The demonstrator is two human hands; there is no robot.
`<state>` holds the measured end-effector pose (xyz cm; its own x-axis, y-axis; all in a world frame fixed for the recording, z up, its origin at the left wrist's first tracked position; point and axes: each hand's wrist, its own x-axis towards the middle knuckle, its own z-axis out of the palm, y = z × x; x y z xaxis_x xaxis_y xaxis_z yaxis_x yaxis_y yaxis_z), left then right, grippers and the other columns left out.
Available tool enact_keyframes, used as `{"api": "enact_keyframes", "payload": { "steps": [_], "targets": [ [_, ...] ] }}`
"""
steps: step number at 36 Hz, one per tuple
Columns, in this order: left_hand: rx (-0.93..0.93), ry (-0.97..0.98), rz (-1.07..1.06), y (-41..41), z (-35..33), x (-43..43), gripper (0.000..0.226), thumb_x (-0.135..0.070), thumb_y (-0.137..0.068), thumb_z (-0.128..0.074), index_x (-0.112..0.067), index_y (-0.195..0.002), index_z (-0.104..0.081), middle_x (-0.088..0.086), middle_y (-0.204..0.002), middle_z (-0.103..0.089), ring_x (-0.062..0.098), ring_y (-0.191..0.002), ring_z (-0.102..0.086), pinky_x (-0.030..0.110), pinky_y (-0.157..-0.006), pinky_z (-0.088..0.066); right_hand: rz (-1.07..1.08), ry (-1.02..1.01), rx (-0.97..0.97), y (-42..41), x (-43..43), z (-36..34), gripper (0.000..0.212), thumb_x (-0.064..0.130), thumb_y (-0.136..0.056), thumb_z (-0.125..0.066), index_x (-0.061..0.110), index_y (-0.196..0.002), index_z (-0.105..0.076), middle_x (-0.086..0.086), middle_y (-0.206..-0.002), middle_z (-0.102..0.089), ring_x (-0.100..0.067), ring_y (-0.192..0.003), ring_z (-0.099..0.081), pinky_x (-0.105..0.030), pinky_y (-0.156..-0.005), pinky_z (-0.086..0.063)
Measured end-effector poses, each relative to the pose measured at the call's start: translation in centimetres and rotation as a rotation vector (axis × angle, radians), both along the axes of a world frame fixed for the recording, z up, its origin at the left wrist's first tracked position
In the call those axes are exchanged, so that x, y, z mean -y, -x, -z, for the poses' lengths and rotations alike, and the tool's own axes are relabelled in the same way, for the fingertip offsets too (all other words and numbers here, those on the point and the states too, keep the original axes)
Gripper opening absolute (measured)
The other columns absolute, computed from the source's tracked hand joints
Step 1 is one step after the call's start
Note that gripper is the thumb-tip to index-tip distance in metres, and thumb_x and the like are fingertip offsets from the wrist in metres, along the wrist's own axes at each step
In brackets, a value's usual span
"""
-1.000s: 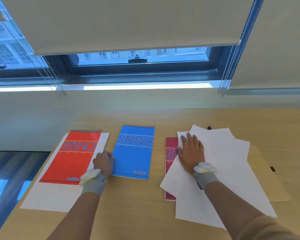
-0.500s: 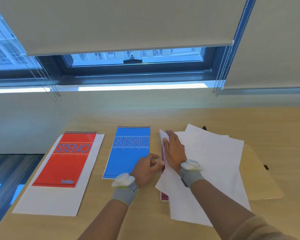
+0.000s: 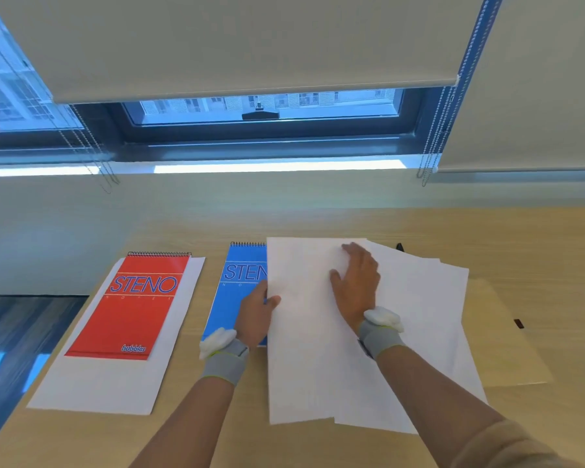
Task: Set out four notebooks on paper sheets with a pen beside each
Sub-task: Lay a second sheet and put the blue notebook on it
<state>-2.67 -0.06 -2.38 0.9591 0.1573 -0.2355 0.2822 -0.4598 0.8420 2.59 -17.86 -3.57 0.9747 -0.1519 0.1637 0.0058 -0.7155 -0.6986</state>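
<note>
Pinching top paper sheet (image 3: pixel 304 332) at its left edge — left hand (image 3: pixel 255 315) | right hand (image 3: pixel 355 285) spread flat on it | blue notebook (image 3: pixel 232 298) just left, long axis running away — left hand nearer.

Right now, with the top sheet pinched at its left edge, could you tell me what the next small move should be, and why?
Probably slide the top sheet leftward off the paper stack. The left hand grips its edge, the right hand lies flat on it, and the blue notebook sits on bare table, unlike the red notebook, which already has paper beneath.
</note>
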Motion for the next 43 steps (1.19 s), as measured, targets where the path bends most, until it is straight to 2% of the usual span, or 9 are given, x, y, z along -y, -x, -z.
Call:
{"api": "enact_keyframes", "payload": {
  "steps": [4,7,11,14,17,20,28,32,43],
  "targets": [
    [0.085,0.087,-0.088,-0.6,-0.6,-2.2,0.029,-0.007,-0.092,-0.05,-0.008,-0.121,-0.052,0.009,-0.117,-0.062,0.028,-0.111,-0.057,0.048,-0.1,-0.045,0.111,-0.24,-0.107,-0.7,0.8,-0.4,0.073,0.03,-0.084,-0.066,0.011,-0.144,-0.029,-0.01,-0.147,-0.034,-0.03,-0.134,-0.033,-0.043,-0.108,-0.031],
    [0.141,0.175,-0.097,-0.9,-1.3,-3.2,0.022,-0.005,-0.091,-0.052,-0.015,-0.109,-0.059,0.004,-0.109,-0.064,0.025,-0.106,-0.059,0.043,-0.096,-0.048,0.002,-0.519,-0.276,-1.4,1.4,-1.0,0.053,0.026,-0.089,-0.061,0.009,-0.135,-0.042,-0.011,-0.133,-0.054,-0.027,-0.12,-0.051,-0.034,-0.098,-0.042],
    [0.103,0.152,0.005,-1.1,-1.6,-4.8,0.022,-0.006,-0.09,-0.052,-0.021,-0.106,-0.058,0.001,-0.1,-0.066,0.023,-0.101,-0.06,0.035,-0.083,-0.051,-0.011,-0.421,-0.287,-2.4,2.7,-1.9,0.028,0.014,-0.092,-0.052,0.006,-0.119,-0.056,-0.015,-0.12,-0.062,-0.033,-0.111,-0.056,-0.034,-0.089,-0.044],
    [0.043,-0.158,0.248,-0.9,-1.1,-6.8,0.046,-0.002,-0.08,-0.057,-0.03,-0.116,-0.054,-0.007,-0.116,-0.061,0.016,-0.114,-0.053,0.026,-0.088,-0.045,0.067,-0.359,-0.263,-3.1,3.9,-2.3,0.03,0.009,-0.095,-0.043,0.005,-0.124,-0.05,-0.021,-0.12,-0.06,-0.036,-0.108,-0.056,-0.033,-0.083,-0.042],
    [-0.102,-0.522,0.58,-0.5,-0.8,-8.3,0.059,-0.039,-0.069,-0.066,-0.038,-0.126,-0.049,-0.008,-0.145,-0.038,0.017,-0.137,-0.029,0.038,-0.113,-0.026,0.093,-0.22,-0.292,-3.4,5.3,-2.0,0.03,0.005,-0.095,-0.037,0.004,-0.124,-0.047,-0.028,-0.115,-0.059,-0.041,-0.102,-0.057,-0.037,-0.078,-0.044],
    [-0.173,-0.693,0.723,-0.3,-0.6,-8.3,0.085,-0.057,-0.064,-0.067,-0.036,-0.139,-0.033,-0.011,-0.155,-0.016,0.018,-0.143,-0.012,0.039,-0.116,-0.016,0.096,-0.118,-0.339,-3.2,6.3,-1.5,0.034,0.003,-0.096,-0.034,0.002,-0.129,-0.043,-0.031,-0.116,-0.057,-0.044,-0.103,-0.056,-0.04,-0.08,-0.045],
    [-0.146,-0.769,0.777,-0.9,-1.5,-7.3,0.064,-0.044,-0.084,-0.061,-0.033,-0.141,-0.034,-0.008,-0.155,-0.02,0.018,-0.142,-0.02,0.036,-0.115,-0.024,0.054,0.04,-0.402,-2.6,6.7,-1.3,0.028,-0.003,-0.09,-0.03,0.01,-0.113,-0.041,-0.009,-0.082,-0.05,-0.027,-0.081,-0.048,-0.032,-0.072,-0.034],
    [-0.089,-0.769,0.717,-1.1,-2.2,-6.4,0.048,-0.036,-0.094,-0.044,-0.029,-0.141,-0.035,-0.006,-0.152,-0.031,0.016,-0.135,-0.036,0.032,-0.11,-0.031,0.075,0.076,-0.414,-2.3,6.6,-1.4,0.026,0.003,-0.092,-0.033,0.007,-0.116,-0.042,-0.019,-0.096,-0.058,-0.027,-0.079,-0.047,-0.032,-0.071,-0.034],
    [0.05,-0.744,0.476,-2.9,-5.7,-7.1,0.042,-0.027,-0.098,-0.026,-0.013,-0.136,-0.034,0.017,-0.104,-0.062,0.031,-0.091,-0.057,0.036,-0.078,-0.039,0.141,0.041,-0.348,-1.6,5.5,-1.6,0.015,0.018,-0.095,-0.031,0.009,-0.095,-0.044,-0.009,-0.073,-0.048,-0.031,-0.074,-0.05,-0.033,-0.067,-0.038]
  ]
}}
